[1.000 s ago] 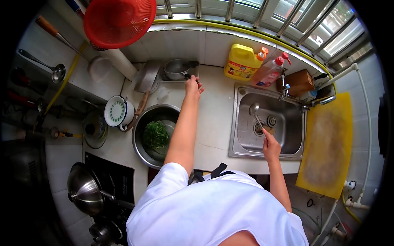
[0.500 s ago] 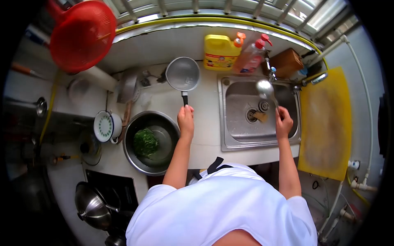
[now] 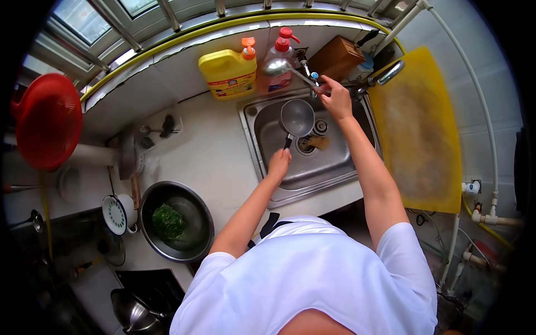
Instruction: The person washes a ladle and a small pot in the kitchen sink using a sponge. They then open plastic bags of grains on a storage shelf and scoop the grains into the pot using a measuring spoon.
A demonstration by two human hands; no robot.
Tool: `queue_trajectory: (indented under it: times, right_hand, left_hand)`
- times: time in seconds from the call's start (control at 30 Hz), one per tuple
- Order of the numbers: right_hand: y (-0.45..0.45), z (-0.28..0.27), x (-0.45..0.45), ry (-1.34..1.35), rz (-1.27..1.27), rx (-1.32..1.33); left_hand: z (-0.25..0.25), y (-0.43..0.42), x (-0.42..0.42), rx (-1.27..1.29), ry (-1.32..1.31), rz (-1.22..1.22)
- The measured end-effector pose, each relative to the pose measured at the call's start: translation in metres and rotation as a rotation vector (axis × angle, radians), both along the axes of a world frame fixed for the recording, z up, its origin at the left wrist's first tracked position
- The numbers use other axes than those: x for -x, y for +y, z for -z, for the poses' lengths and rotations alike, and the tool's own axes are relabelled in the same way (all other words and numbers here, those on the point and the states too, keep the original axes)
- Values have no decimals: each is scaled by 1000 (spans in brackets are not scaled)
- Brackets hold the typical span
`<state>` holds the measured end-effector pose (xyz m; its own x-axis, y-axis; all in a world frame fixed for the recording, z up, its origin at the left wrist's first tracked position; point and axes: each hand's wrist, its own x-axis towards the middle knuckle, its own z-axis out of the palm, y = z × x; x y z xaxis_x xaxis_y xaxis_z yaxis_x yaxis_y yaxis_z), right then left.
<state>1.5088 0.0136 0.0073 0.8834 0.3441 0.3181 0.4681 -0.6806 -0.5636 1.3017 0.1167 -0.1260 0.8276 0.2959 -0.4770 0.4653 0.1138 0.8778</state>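
Note:
My left hand (image 3: 279,164) is closed around the black handle of a grey metal water dipper (image 3: 297,118), held over the left part of the steel sink (image 3: 329,178). A shiny metal ladle (image 3: 277,67) is in my right hand (image 3: 336,101), gripped by its handle end. Its bowl points left, in front of a clear pump bottle (image 3: 280,53) with a red top. The right hand is close to the tap (image 3: 312,78). Below the dipper, something brownish (image 3: 320,142) lies by the drain.
A steel basin (image 3: 195,248) with chopped greens (image 3: 168,223) stands left on the counter, beside a white enamel mug (image 3: 116,214). A yellow jug (image 3: 229,75) stands behind the counter's middle. Right of the sink leans a yellow board (image 3: 419,134). A red strainer (image 3: 47,120) hangs far left.
My left hand has brought the dipper from over the counter rightward to over the sink. The right hand has lifted the ladle from above the sink up toward the tap. The view has shifted right.

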Motion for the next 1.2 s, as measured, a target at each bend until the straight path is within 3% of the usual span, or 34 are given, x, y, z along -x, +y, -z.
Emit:
queue_trajectory:
  times: [0.1,0.3,0.53,0.6,0.63,0.7,0.83,0.9,1.0,1.2]
  right_hand:
    - [6,-13,-2,-63,-78,170]
    - [-12,-16,-16,-32,-175,173]
    - [-30,-4,-4,-98,-133,194]
    - [-35,-1,-3,-89,-127,186]
    - [-37,0,-3,-84,-126,174]
    - [-40,2,-3,-79,-122,165]
    - [-41,1,0,-63,-109,116]
    - [-40,0,1,-50,-99,101]
    - [-37,-1,3,-37,-74,83]
    - [-27,-7,3,-109,-126,105]
  left_hand:
    - [16,0,-29,86,-22,30]
    - [39,1,-38,202,-2,104]
    - [63,5,-42,105,-79,132]
    - [70,5,-48,-232,-65,220]
    - [53,5,-52,-231,-67,222]
    - [18,3,-60,-697,81,373]
    - [-6,3,-73,-908,46,452]
    - [-12,3,-80,-1208,-86,505]
    - [-13,4,-87,-1389,-190,479]
    - [-18,24,-68,-1488,-349,435]
